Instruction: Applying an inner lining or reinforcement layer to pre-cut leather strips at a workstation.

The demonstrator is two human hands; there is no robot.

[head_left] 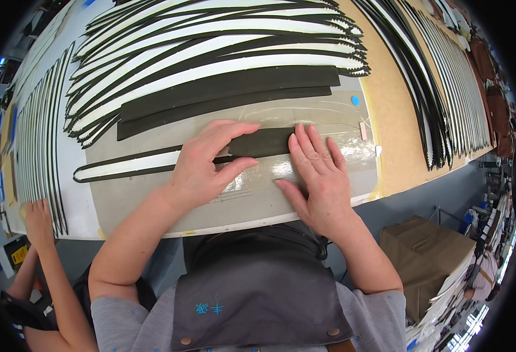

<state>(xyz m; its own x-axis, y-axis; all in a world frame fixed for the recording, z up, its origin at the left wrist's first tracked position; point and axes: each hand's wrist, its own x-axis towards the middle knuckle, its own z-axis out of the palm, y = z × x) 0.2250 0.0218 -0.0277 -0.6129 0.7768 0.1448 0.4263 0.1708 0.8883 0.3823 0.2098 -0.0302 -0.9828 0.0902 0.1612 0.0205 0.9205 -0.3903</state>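
In front of me a long white strip with dark edges and a rounded left end lies crosswise on a grey sheet. A dark olive piece covers its right part. My left hand spans this piece, thumb on its near edge and fingers along its far edge. Flat on the right end lies my right hand, fingers stretched out and hiding that end. Just beyond both hands are two overlapping flat black strips.
Behind lies a big pile of white, black-edged strips. Black strips hang over the brown board at right, beside a row of thin strips. At far left a co-worker's hand touches more strips. A blue dot marks the sheet.
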